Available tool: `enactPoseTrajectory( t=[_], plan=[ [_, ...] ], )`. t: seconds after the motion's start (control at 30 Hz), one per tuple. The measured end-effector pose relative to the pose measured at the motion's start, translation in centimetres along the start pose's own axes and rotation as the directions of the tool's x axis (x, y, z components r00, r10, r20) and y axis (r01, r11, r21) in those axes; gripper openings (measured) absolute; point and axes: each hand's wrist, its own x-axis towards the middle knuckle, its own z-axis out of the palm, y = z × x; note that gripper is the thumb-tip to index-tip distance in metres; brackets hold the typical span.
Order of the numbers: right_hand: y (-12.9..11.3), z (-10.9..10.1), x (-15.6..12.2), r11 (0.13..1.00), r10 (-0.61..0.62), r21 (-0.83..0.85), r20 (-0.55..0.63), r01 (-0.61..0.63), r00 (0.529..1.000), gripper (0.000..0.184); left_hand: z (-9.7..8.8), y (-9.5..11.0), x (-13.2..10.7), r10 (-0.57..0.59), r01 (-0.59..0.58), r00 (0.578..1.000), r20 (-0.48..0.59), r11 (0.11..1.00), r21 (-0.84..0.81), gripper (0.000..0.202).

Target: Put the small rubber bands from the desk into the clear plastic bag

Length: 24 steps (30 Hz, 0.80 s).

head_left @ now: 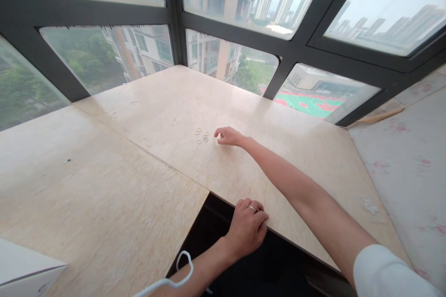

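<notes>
Dark-framed windows (289,48) across top of frame; pale surface (132,190) below. Thin rings (205,138) lie loosely grouped near centre. Right hand (227,136) just beside them, thumb and forefinger slightly parted, nearest ring (214,138) at fingertips; cannot tell if gripped. Left hand (246,223) on surface edge, lower centre, fingers curled, hold unclear. Handling seems early: one ring reached, others loose, untouched.

The single view looks from the person's head, forward and down over the pale surface (114,158) to the corner windows (176,14), with the left hand (246,223) nearer and the right hand (229,136) farther out (the arms (296,190) enter from below).
</notes>
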Motion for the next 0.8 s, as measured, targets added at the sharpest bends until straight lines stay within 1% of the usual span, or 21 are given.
enactPoseTrajectory(
  t=[0.17, 0.3, 0.43, 0.53, 0.63, 0.73, 0.8],
  plan=[
    [0.2, 0.0, 1.3, 0.997, -0.016, -0.067, 0.111, 0.023, 0.994, 0.024, 0.2, -0.1, 0.0, 0.009, -0.009, 1.000, 0.018, 1.000, -0.002, 0.007],
    [-0.3, 0.0, 2.2, 0.993, -0.004, -0.119, 0.147, 0.022, 0.989, 0.017, 0.4, -0.2, 0.0, 0.021, -0.021, 1.000, 0.011, 1.000, 0.008, 0.008],
    [-0.8, -0.3, 2.9, 0.995, 0.028, -0.102, 0.177, -0.010, 0.984, 0.010, 0.3, -0.2, 0.1, 0.034, -0.035, 0.999, 0.016, 0.999, 0.033, 0.007],
    [-1.0, -0.5, 2.7, 0.998, 0.055, -0.025, 0.200, -0.051, 0.978, 0.009, 0.1, -0.3, 0.1, 0.054, -0.055, 0.998, 0.030, 0.997, 0.049, 0.006],
    [-1.0, -0.2, 1.7, 0.988, 0.066, 0.121, 0.204, -0.092, 0.977, 0.006, 0.0, -0.4, 0.2, 0.075, -0.077, 0.996, 0.038, 0.995, 0.065, 0.005],
    [-1.1, 0.4, -0.2, 0.943, 0.063, 0.314, 0.170, -0.115, 0.983, 0.004, 0.0, -0.6, 0.2, 0.087, -0.091, 0.995, 0.048, 0.992, 0.088, 0.006],
    [-1.2, 0.6, -2.0, 0.893, 0.065, 0.434, 0.140, -0.120, 0.988, 0.007, 0.0, -0.7, 0.2, 0.094, -0.099, 0.994, 0.056, 0.990, 0.096, 0.007]
  ],
)
